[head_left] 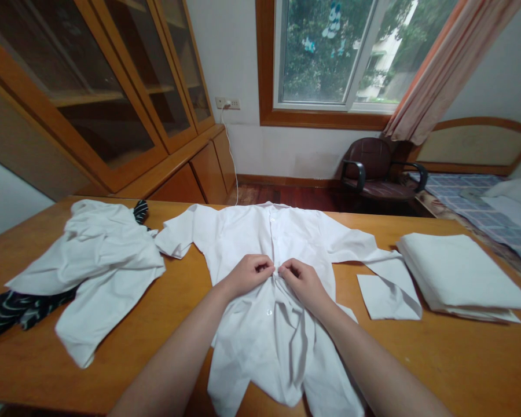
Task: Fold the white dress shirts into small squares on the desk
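Note:
A white button-up shirt (247,237) lies front side up on the wooden table, collar at the far edge and sleeves spread to both sides. My left hand (252,272) pinches the shirt's front placket near the middle. Close beside it on the right, my right hand (299,281) pinches the same strip of fabric, the fingertips of both hands nearly meeting. Whatever button sits between the fingers is too small to make out. Below the hands the cloth is gathered in folds, and one button shows there.
A crumpled white garment (108,249) lies at the left over dark striped cloth (8,313). On the right is a folded white cloth stack (464,272), near the shirt's cuff. Beyond the wooden table (451,359) stand a glass-door cabinet (156,145) and an office chair (373,168).

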Demonstrator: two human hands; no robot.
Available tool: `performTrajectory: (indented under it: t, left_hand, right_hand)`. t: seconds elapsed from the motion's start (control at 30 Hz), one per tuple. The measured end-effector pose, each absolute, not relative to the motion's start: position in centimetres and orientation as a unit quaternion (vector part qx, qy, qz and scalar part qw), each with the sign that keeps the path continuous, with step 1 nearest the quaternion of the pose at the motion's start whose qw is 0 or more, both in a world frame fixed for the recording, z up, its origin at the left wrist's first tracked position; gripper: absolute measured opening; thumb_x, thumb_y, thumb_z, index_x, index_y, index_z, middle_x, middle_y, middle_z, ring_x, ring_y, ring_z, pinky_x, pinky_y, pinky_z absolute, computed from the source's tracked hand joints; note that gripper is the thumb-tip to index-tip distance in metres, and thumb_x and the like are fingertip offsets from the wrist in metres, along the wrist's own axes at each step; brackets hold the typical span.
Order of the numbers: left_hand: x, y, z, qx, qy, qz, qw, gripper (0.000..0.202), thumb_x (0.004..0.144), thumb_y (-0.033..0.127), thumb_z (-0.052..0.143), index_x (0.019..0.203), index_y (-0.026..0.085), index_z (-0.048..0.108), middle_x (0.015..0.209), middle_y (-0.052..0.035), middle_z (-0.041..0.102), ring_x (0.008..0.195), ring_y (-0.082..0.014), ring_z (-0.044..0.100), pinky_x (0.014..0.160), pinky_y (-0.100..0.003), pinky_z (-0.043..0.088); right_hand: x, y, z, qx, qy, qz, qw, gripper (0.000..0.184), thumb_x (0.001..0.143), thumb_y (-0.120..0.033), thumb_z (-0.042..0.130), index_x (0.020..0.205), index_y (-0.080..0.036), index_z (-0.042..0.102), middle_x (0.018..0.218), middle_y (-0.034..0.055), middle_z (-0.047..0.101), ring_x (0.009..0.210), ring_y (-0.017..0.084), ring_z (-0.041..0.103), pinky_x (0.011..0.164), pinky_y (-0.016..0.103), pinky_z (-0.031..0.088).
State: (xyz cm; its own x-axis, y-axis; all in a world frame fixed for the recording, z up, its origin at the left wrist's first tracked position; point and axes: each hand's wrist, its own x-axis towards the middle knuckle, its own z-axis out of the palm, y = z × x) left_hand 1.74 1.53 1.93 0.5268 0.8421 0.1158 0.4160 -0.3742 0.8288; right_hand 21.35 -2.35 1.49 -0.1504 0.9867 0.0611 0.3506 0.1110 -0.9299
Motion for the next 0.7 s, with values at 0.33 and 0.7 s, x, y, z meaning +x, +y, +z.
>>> performTrajectory:
  t: [0.33, 0.7]
  left_hand:
    - [1.77, 1.45, 2.01, 0.776, 0.403, 0.275, 0.4, 0.021, 0.087, 0.03, 0.057, 0.073, 0.016, 0.064, 0.066, 0.0021, 0.057, 0.065, -0.0116, 0.049, 0.06, -0.023, 0.037]
    - [1.72, 1.59, 1.64, 0.773, 0.407, 0.274, 0.401, 0.024, 0.087, 0.034, 0.056, 0.073, 0.016, 0.065, 0.066, 0.0017, 0.056, 0.064, -0.0119, 0.049, 0.06, -0.023, 0.037]
  right_hand:
    - [21.37, -2.36, 1.27, -0.524, -0.635, 0.413, 0.389, 0.025, 0.088, -0.041, 0.056, 0.079, -0.019, 0.064, 0.069, -0.001, 0.062, 0.065, 0.015, 0.054, 0.063, 0.025, 0.041]
    - [21.4, -2.48, 1.78, -0.527, -0.636, 0.411, 0.386, 0.025, 0.088, -0.041, 0.055, 0.079, -0.02, 0.065, 0.07, -0.0002, 0.064, 0.066, 0.016, 0.055, 0.064, 0.026, 0.041]
